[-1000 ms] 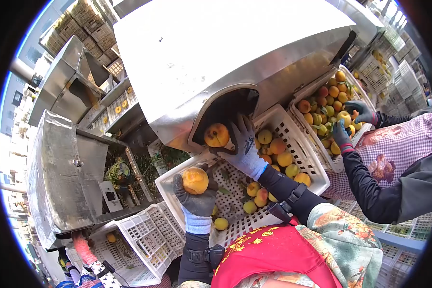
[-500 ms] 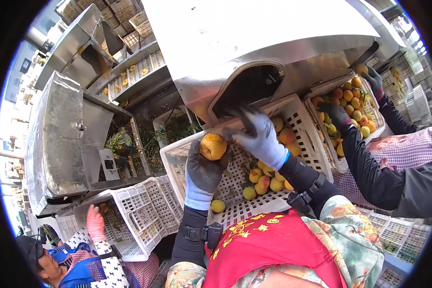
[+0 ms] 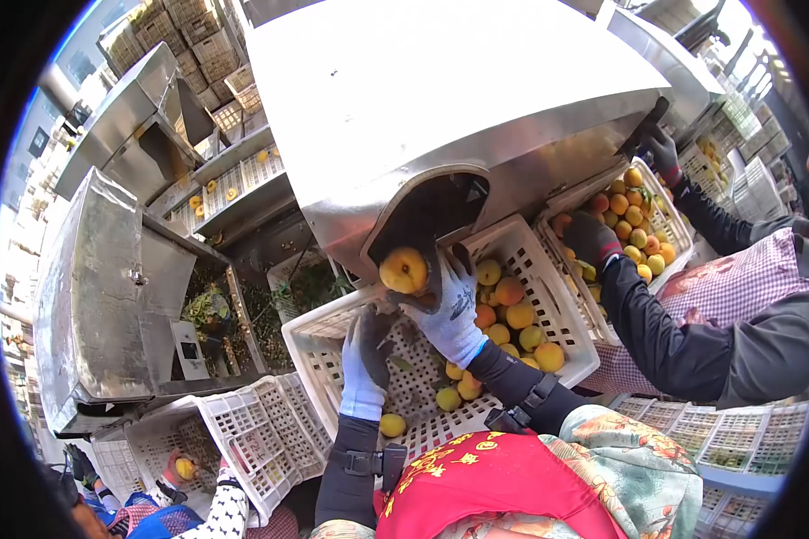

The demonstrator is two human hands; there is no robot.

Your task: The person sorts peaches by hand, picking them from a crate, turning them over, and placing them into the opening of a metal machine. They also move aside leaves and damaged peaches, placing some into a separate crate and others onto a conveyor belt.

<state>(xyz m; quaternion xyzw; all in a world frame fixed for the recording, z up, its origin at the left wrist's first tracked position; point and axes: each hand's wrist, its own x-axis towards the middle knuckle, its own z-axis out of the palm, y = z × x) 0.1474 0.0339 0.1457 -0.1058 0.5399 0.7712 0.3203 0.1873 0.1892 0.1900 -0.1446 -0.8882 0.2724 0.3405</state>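
Note:
A yellow peach (image 3: 404, 270) sits in my right hand (image 3: 448, 305), gloved in grey and black, in front of the dark opening (image 3: 436, 211) of a metal machine. Just below and to the left, my left hand (image 3: 367, 355) is empty, its gloved fingers loosely apart. Both hands are over a white plastic crate (image 3: 577, 346) with slotted walls. Inside it, several yellow and reddish peaches (image 3: 517, 314) lie mostly toward the right side, and a single peach (image 3: 392, 425) rests near the front left.
A second crate (image 3: 683, 238) full of peaches stands at the right, with a co-worker's gloved hand (image 3: 591, 236) over it. At lower left, another person's hand (image 3: 173, 469) holds a peach by a tilted crate (image 3: 261, 440). A metal housing (image 3: 99, 296) stands left.
The peach has passed from my left hand to my right, which has moved left toward the machine opening. My left hand has dropped lower. The person at lower left now holds a peach.

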